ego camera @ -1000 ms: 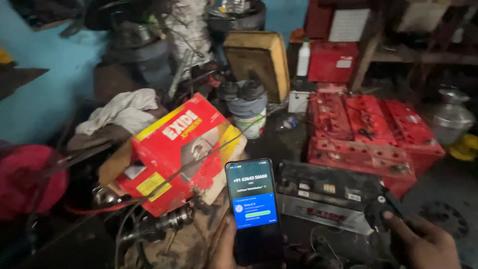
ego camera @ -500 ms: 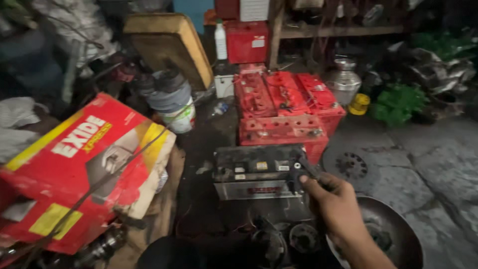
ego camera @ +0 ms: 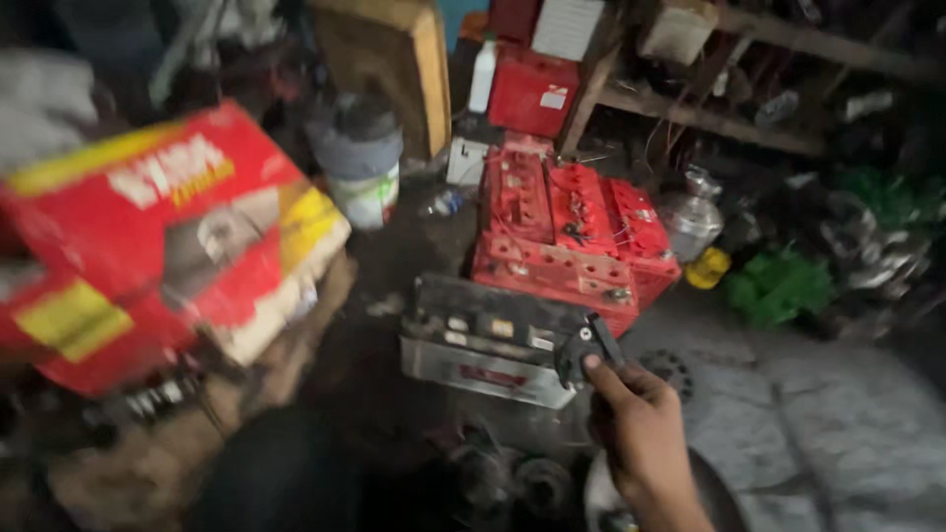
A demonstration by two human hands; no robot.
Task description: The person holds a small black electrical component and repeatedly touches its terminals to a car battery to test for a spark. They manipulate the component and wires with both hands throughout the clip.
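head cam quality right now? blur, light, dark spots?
Head view: dim overall, lower left nearly black; motion blur smears the red and yellow box at left; red batteries and grey battery are softer but readable; right hand on its dark clamp is fairly sharp; no glare.

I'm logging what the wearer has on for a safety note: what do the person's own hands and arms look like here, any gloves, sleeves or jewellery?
Only the right hand shows, rising from the bottom edge with its wrist and a stretch of forearm. It is bare: no glove, and no ring, watch or band that I can make out in the dim, blurred picture. No sleeve reaches the visible forearm. The left hand is out of view.
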